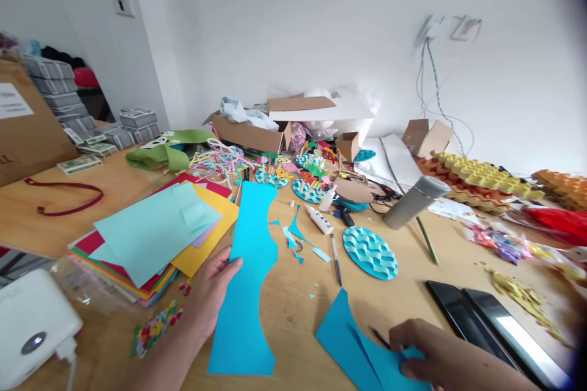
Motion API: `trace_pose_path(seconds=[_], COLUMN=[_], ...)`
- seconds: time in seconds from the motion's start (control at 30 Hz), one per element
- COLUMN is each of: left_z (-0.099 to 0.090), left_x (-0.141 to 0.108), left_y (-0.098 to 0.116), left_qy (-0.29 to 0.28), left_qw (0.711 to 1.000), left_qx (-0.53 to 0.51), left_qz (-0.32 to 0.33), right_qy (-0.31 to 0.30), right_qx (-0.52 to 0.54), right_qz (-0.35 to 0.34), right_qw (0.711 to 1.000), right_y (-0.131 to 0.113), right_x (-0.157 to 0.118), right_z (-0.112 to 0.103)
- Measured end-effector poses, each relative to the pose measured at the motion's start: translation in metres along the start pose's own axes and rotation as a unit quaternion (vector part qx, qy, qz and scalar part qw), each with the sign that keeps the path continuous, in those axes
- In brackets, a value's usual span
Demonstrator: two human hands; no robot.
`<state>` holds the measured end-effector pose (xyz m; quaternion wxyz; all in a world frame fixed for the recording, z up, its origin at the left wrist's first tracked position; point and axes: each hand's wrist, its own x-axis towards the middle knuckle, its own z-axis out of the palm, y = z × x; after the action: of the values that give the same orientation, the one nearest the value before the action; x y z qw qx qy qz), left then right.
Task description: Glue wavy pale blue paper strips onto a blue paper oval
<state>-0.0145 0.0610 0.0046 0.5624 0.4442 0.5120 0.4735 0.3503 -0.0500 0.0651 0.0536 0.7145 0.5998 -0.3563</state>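
My left hand (219, 284) pinches a long blue sheet of paper (250, 281), its thumb on top near the left edge. The sheet's left side is straight and its right side is cut in scallops. At the lower right, my right hand (419, 348) is closed on another piece of blue paper (339, 339), which has a curved edge and a fold or overlap. A dark pointed tip (380, 338) sticks out beside the right fingers; what it belongs to is hidden. Blue paper scraps (297, 229) lie between the hands, near a pen (336, 259).
Coloured paper sheets (151, 232) are stacked at left, above a white device (34, 330). Beyond the scraps are a glue bottle (320, 220), a wavy-patterned blue oval (370, 252) and a grey flask (415, 201). Two phones (486, 330) lie at right; egg trays (486, 177) stand behind.
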Motion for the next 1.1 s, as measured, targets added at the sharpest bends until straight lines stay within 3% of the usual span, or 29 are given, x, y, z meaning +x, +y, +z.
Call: trace_pose_path(seconds=[0.13,0.2,0.37,0.5,0.57,0.67,0.73,0.8,0.93,1.1], left_z=[0.002,0.002,0.004,0.009,0.011,0.013,0.014,0.012,0.007,0.006], left_x=[-0.003,-0.004,-0.009,-0.013,-0.017,-0.021,-0.023,-0.022,-0.015,-0.011], left_y=[0.001,0.001,0.006,0.013,0.016,0.017,0.016,0.013,0.002,-0.01], left_qy=[-0.054,-0.049,-0.067,-0.115,-0.168,-0.247,-0.271,-0.249,-0.142,-0.103], left_qw=[0.998,0.998,0.997,0.993,0.984,0.958,0.951,0.962,0.989,0.974], left_qx=[-0.039,-0.033,0.013,-0.004,-0.043,-0.098,-0.09,-0.042,0.049,0.173], left_qz=[-0.017,-0.022,-0.03,-0.028,-0.051,-0.105,-0.12,-0.105,-0.013,0.102], right_qy=[0.03,0.043,0.118,0.141,0.105,0.052,0.042,0.018,-0.04,-0.04], right_qx=[-0.07,-0.085,-0.058,0.112,0.233,0.383,0.427,0.455,0.473,0.487], right_qz=[0.028,0.028,0.003,-0.114,-0.156,-0.164,-0.161,-0.141,-0.098,-0.073], right_qw=[0.997,0.995,0.991,0.977,0.954,0.908,0.889,0.879,0.875,0.87], right_y=[0.012,0.011,-0.015,-0.067,-0.097,-0.134,-0.149,-0.156,-0.156,-0.152], right_x=[0.005,0.004,0.002,0.02,0.036,0.062,0.076,0.086,0.093,0.092], right_z=[0.011,0.013,0.012,0.013,0.016,0.023,0.03,0.038,0.055,0.067])
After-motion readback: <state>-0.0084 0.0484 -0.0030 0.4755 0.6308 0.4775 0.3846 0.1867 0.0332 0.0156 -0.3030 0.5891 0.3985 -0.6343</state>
